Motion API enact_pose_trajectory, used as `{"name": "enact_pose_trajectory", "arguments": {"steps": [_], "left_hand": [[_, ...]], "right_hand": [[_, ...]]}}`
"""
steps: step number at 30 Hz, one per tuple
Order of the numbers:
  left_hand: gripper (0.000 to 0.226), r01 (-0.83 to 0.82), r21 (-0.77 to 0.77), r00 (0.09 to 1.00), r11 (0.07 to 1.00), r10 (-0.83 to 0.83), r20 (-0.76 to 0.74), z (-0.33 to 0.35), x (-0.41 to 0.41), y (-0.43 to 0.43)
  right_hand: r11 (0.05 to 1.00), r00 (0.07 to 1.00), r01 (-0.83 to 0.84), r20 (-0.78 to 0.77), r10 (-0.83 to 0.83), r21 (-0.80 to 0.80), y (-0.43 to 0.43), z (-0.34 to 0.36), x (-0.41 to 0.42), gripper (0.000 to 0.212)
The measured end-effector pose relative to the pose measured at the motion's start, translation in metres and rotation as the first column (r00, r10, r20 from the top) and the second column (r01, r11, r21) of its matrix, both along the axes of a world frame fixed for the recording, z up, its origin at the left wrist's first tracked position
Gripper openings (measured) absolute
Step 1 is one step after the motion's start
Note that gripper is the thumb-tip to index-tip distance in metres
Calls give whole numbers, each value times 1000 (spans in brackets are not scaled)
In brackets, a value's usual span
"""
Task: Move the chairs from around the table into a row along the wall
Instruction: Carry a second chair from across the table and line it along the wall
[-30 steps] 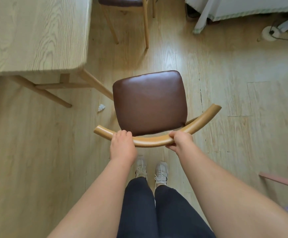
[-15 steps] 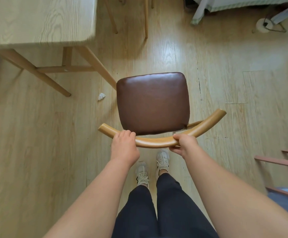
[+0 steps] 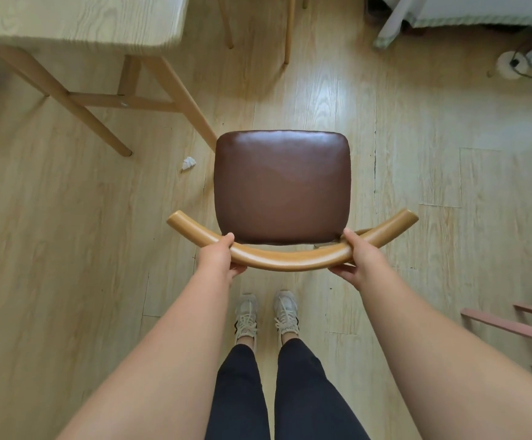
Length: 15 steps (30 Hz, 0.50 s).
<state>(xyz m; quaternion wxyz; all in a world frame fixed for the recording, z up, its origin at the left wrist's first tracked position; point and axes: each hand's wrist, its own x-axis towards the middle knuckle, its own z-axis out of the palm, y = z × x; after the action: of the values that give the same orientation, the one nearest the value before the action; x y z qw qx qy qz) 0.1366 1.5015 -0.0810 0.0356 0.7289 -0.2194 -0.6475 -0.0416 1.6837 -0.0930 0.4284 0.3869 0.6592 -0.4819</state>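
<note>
A wooden chair with a brown leather seat (image 3: 282, 185) and a curved wooden backrest (image 3: 290, 258) stands right in front of me, seen from above. My left hand (image 3: 218, 255) grips the backrest left of its middle. My right hand (image 3: 358, 257) grips it right of the middle. The light wooden table (image 3: 77, 17) is at the upper left, its corner leg (image 3: 182, 100) running down close to the seat's front left corner. The legs of a second chair (image 3: 286, 27) show at the top edge.
A crumpled scrap of paper (image 3: 188, 162) lies on the floor left of the seat. A white frame with cloth (image 3: 448, 14) stands at the top right, a roll with a wire stand (image 3: 512, 63) near it. A reddish rack (image 3: 512, 327) is at the right edge.
The chair has come back from the table and turned square to me. My hands have slid further apart along the backrest. My feet stepped back.
</note>
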Motion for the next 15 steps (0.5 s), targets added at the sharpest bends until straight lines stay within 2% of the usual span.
{"name": "enact_pose_trajectory", "arguments": {"steps": [6, 10, 15], "left_hand": [[39, 3, -39, 1000, 999, -3, 1, 4, 5, 3], [42, -61, -109, 998, 992, 59, -22, 25, 10, -4], [44, -120, -167, 993, 979, 116, -39, 52, 19, -21]], "right_hand": [[1000, 1000, -23, 4, 23, -9, 0, 4, 0, 62], [996, 994, -86, -68, 88, 21, -17, 26, -5, 49], [990, 983, -139, -119, 142, 30, -50, 58, -7, 48]]}}
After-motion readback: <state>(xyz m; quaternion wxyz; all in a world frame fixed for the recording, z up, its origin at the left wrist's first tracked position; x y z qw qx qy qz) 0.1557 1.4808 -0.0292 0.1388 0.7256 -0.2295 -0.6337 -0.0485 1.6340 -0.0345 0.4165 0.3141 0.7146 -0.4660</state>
